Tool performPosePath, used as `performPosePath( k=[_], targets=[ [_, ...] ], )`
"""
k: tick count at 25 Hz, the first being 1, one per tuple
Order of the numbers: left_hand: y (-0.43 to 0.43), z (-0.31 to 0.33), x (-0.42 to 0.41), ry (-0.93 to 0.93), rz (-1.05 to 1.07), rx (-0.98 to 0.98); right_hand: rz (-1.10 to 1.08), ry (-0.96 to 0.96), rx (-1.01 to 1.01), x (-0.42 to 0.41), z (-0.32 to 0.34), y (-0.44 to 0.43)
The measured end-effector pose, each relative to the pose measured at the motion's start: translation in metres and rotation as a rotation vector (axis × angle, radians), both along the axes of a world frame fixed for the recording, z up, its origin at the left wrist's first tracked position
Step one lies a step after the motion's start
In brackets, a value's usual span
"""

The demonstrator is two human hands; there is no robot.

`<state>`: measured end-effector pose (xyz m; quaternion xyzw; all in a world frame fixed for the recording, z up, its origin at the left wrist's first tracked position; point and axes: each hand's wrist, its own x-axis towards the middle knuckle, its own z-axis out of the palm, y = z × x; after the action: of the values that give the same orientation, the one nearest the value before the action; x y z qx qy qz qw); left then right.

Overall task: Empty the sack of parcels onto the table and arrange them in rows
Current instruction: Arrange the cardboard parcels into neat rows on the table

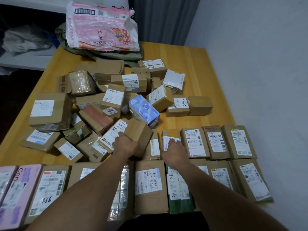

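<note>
Starting at the near edge of the desk [191, 64], we find a front row [148, 185] of parcels laid side by side, label up. It runs from a pink box [18, 185] at our far left, past a green parcel [180, 194], to brown ones on the right.

Just beyond it a second row [215, 142] is begun on the right side only, with a few upright brown parcels touching one another. Our right hand [175, 152] lies at the open left end of that row. Its fingers are bent over a small parcel [168, 140] with a white label, and it holds the parcel against the row's last box. We judge this parcel is being set in place.

Our left hand [126, 145] reaches just to the left of it. It grips the near top edge of a brown box [140, 132] that leans at the front of the heap [93, 104], most likely the next one to be placed.

Behind the hands the heap covers the middle of the desk. Many brown cartons lie tilted and overlapping, with a blue box [144, 110] among them and a white pouch [175, 79] at the far right side.

At the far left corner the pink and white sack [101, 29] sits slumped on a green bag [116, 55]. We cannot tell whether anything remains inside.

As we read it, the emptying looks done or nearly done. One row is complete and a second is roughly a third filled. The greater part of the sorting is left, since most parcels are in the heap.
</note>
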<state>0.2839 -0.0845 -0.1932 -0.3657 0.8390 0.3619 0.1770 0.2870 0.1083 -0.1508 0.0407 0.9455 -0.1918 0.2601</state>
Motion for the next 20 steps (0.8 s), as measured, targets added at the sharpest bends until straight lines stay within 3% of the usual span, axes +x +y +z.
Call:
performPosePath(
  k=[10,20],
  targets=[
    [-0.026,0.034,0.021,0.35,0.266,0.148,0.019,-0.055,0.001,-0.002,-0.008,-0.021],
    [-0.052,0.019,0.043,0.415,0.412,0.12,-0.019,-0.042,-0.048,-0.019,-0.042,-0.047]
  ],
)
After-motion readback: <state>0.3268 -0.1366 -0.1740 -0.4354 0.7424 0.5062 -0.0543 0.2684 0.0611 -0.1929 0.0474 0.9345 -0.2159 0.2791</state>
